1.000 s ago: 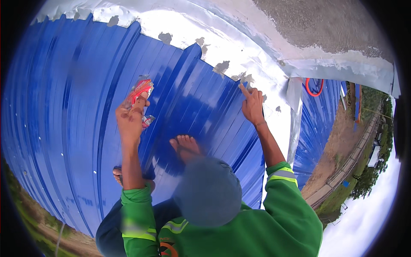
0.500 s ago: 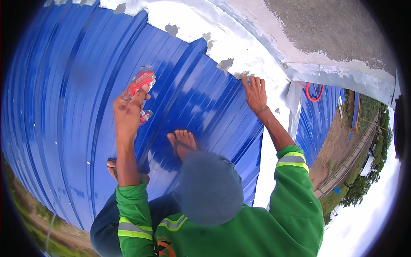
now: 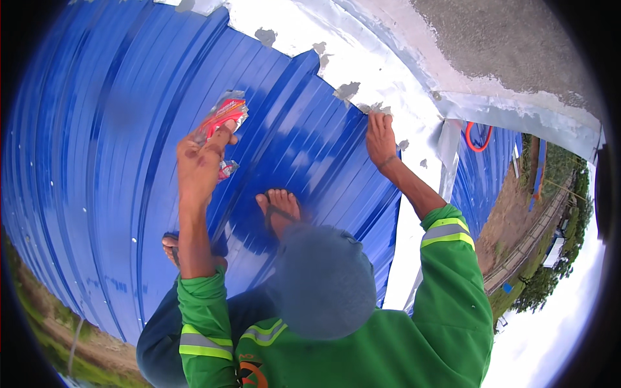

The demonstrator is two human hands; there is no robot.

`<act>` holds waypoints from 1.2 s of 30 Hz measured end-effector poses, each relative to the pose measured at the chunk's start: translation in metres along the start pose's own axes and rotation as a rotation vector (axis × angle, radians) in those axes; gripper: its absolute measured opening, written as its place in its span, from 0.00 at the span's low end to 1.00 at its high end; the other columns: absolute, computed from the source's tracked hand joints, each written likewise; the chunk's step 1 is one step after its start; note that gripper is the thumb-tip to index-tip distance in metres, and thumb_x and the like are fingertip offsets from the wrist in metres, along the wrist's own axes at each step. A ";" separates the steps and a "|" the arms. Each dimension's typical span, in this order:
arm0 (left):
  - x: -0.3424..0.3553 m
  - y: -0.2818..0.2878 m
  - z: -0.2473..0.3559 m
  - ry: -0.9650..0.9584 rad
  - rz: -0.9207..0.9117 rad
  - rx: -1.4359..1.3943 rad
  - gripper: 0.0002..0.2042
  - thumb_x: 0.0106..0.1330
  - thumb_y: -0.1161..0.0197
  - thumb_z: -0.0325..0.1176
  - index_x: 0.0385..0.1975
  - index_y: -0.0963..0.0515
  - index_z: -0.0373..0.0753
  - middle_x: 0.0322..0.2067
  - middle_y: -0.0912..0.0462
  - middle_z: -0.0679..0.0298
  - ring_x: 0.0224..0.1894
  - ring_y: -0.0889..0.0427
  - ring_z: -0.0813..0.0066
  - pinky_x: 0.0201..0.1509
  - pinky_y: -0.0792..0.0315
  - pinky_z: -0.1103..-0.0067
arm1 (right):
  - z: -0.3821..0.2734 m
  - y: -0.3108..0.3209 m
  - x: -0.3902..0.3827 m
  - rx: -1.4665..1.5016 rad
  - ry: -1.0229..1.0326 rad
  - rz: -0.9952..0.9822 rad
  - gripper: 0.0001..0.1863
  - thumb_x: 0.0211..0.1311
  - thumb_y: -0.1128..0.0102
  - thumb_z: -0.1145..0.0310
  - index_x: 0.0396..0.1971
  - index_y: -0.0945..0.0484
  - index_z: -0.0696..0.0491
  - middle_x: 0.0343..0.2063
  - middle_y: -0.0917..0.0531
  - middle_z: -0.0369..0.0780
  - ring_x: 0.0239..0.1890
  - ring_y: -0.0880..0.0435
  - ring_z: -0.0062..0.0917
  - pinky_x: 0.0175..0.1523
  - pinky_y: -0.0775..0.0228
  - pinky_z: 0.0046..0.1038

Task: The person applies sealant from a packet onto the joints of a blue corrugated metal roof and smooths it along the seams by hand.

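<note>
My left hand (image 3: 202, 158) is closed round a crumpled red and silver foil packet (image 3: 226, 115), held over the blue ribbed metal roofing (image 3: 149, 136). A torn silver end of the packet shows below the fingers. On the right, my right hand (image 3: 381, 139) rests at the stepped edge of the pale metal flashing (image 3: 401, 84), beside a grey smear of sealant (image 3: 375, 108). Its fingers are bent and drawn together, with the tips hidden. Dark stains mark the back of my left hand. More grey patches (image 3: 265, 36) dot the joint between flashing and roofing.
My sandalled foot (image 3: 281, 205) stands on the roofing between my arms. A rough concrete wall (image 3: 504, 45) rises beyond the flashing at upper right. Past the flashing lies a red-orange loop of hose or cable (image 3: 477, 147). The ground (image 3: 501, 223) lies far below on the right.
My left hand and the packet have shifted slightly up and to the right. The fingers of my right hand, spread before, are now bent and closer together at the flashing edge.
</note>
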State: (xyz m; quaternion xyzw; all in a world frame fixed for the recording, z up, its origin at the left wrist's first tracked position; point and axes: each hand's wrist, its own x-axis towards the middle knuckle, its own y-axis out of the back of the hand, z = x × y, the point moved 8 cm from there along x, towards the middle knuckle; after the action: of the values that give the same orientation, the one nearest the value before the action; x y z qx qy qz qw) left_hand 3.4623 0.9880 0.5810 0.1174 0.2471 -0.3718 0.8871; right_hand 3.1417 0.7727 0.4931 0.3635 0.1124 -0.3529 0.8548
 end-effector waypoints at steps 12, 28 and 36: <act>0.000 0.004 0.002 -0.027 -0.046 0.003 0.13 0.65 0.32 0.36 0.41 0.15 0.32 0.21 0.20 0.71 0.18 0.36 0.91 0.20 0.45 0.84 | 0.027 0.004 -0.020 0.625 -0.088 0.189 0.29 0.57 0.47 0.75 0.63 0.28 0.54 0.40 0.27 0.44 0.46 0.31 0.36 0.55 0.40 0.36; 0.001 -0.005 0.004 -0.014 -0.078 0.019 0.14 0.65 0.32 0.38 0.43 0.15 0.34 0.23 0.19 0.72 0.20 0.35 0.91 0.21 0.44 0.85 | 0.039 -0.006 -0.009 0.178 0.163 0.055 0.29 0.68 0.51 0.69 0.70 0.35 0.47 0.48 0.27 0.40 0.56 0.32 0.31 0.66 0.46 0.36; 0.001 -0.004 0.004 0.003 -0.087 0.033 0.13 0.66 0.33 0.36 0.44 0.15 0.34 0.23 0.19 0.72 0.20 0.35 0.92 0.21 0.44 0.86 | 0.057 -0.011 0.007 -0.073 0.363 0.041 0.28 0.72 0.52 0.65 0.71 0.36 0.38 0.49 0.27 0.37 0.59 0.34 0.29 0.67 0.48 0.35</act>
State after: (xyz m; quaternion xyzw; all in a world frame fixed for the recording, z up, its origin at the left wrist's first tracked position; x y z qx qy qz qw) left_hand 3.4613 0.9825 0.5838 0.1220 0.2471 -0.4139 0.8676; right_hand 3.1352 0.7234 0.5247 0.3922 0.2700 -0.2599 0.8400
